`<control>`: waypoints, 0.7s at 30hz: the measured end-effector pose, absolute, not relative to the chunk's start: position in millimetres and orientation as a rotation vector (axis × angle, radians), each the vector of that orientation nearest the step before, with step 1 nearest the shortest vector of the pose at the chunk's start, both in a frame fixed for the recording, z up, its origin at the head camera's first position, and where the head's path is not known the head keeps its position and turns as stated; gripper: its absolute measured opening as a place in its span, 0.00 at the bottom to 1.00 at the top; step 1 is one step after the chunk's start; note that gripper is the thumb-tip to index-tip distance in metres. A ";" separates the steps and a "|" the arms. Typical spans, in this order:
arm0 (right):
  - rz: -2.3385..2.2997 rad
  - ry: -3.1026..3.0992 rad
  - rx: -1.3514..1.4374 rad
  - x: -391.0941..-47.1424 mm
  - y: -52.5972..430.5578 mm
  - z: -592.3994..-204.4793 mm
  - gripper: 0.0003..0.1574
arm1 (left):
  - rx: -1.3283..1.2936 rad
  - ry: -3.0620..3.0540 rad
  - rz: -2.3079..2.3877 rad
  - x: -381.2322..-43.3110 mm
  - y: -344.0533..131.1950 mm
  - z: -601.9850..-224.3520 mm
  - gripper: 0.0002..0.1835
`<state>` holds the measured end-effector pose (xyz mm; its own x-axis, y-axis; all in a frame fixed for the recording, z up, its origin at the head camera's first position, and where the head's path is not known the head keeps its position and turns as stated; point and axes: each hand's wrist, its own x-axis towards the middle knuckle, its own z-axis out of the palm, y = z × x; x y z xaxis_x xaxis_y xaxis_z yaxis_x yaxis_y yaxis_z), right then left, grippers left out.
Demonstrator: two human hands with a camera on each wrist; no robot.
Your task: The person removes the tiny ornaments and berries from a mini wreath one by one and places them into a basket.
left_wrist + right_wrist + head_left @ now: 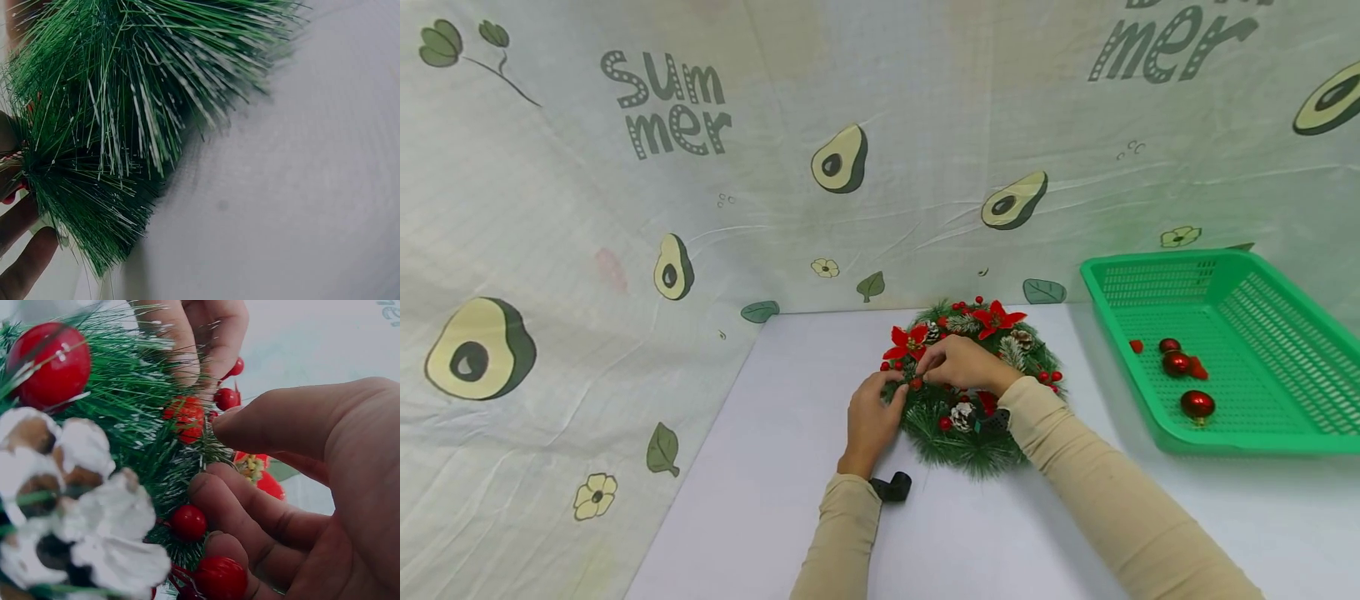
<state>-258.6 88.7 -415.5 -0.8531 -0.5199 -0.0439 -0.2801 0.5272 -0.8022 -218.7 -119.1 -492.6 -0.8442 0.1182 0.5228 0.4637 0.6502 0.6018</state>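
A green Christmas wreath (977, 457) with frosted needles, red berries, pinecones and red poinsettia flowers (907, 342) lies on the white table. My left hand (872, 415) grips the wreath's left side, thumb and forefinger close together at the rim; its fingers (31, 262) press into the needles in the left wrist view. From the right, my right hand (966, 364) reaches over the wreath and pinches a needle sprig. A rough red-orange ornament (186, 417) sits right by both hands' fingertips. Near it are a glossy red berry (189, 522) and a white-tipped pinecone (87, 506).
A green plastic basket (1262, 375) stands at the right, holding several shiny red balls (1197, 404) and small red pieces (1198, 367). Behind the table (760, 467) hangs a pale cloth (917, 125) printed with avocados.
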 end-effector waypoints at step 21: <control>-1.152 2.532 -0.651 -256.8 82.9 -421.7 0.08 | -0.473 -2.402 -1.047 -220.7 -119.7 -495.9 0.08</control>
<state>-256.8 82.9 -421.7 -0.8580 -0.5091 -0.0691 -0.2824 0.5797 -0.7643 -220.7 -119.7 -495.9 -0.8278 0.1213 0.5477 0.4839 0.6484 0.5877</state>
